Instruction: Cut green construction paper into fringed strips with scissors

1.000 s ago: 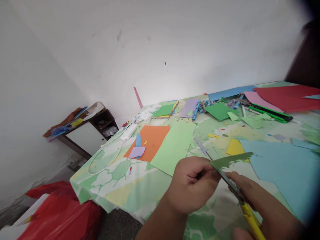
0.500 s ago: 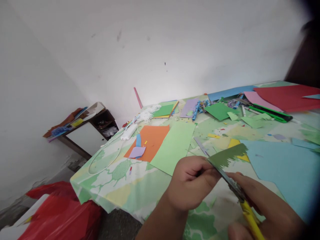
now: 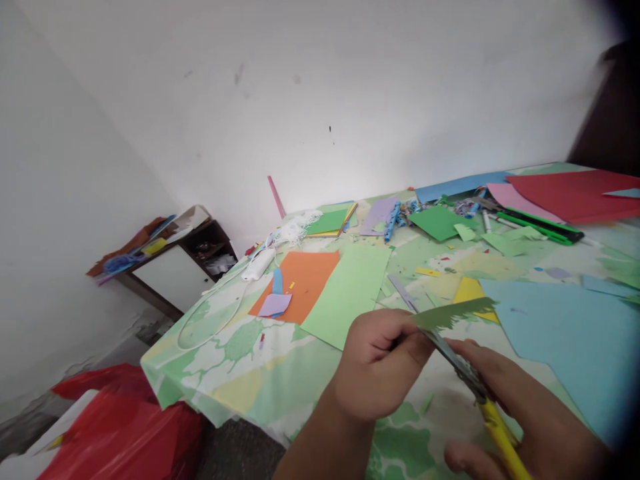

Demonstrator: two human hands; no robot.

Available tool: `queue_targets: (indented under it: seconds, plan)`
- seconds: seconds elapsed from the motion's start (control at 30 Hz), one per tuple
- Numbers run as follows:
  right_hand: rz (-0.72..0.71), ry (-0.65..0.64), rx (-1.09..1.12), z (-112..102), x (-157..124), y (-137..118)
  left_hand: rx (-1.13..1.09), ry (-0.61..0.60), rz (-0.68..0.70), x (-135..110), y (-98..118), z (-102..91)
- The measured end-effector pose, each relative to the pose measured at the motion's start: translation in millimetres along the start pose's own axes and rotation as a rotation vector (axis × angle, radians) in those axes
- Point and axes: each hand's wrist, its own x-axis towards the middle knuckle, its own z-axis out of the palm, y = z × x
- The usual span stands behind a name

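My left hand (image 3: 381, 367) pinches a dark green paper strip (image 3: 453, 313) with a fringed upper edge, holding it up over the near part of the table. My right hand (image 3: 520, 410) grips yellow-handled scissors (image 3: 477, 393); their blades meet the strip close to my left fingers. Whether the blades are open or closed is too blurred to tell. A large light blue sheet (image 3: 565, 333) lies just behind and to the right of the strip, and a yellow scrap (image 3: 470, 291) shows behind it.
A green patterned tablecloth (image 3: 225, 347) carries an orange sheet (image 3: 303, 280), a light green sheet (image 3: 350, 290), a red sheet (image 3: 580, 193), a green utility knife (image 3: 543, 227) and several scraps. A white cable (image 3: 210, 313) loops at left. A red bag (image 3: 125, 427) lies on the floor.
The green strip tipped upward half a second ago and now lies flatter again; my hands and the scissors shifted only slightly over the table.
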Motion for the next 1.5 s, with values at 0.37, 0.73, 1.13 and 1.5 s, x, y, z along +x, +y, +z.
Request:
queue_targets:
  seconds: [0.37,0.73,1.13,1.5]
  plan:
    - [0.108,-0.145,0.168,2.9,-1.4,2.5,-0.074,-0.016,0.010,2.7,-1.6,0.3]
    - [0.054,-0.076,0.075,3.8,-1.0,3.7,-0.254,0.005,-0.055,2.2,-5.2,0.0]
    - [-0.089,-0.022,-0.057,1.1,2.8,1.0,-0.124,0.076,-0.127,0.5,-3.4,-2.8]
    - [-0.055,-0.041,0.019,5.9,1.8,4.6,-0.128,0.056,-0.117,2.5,-1.2,-0.8]
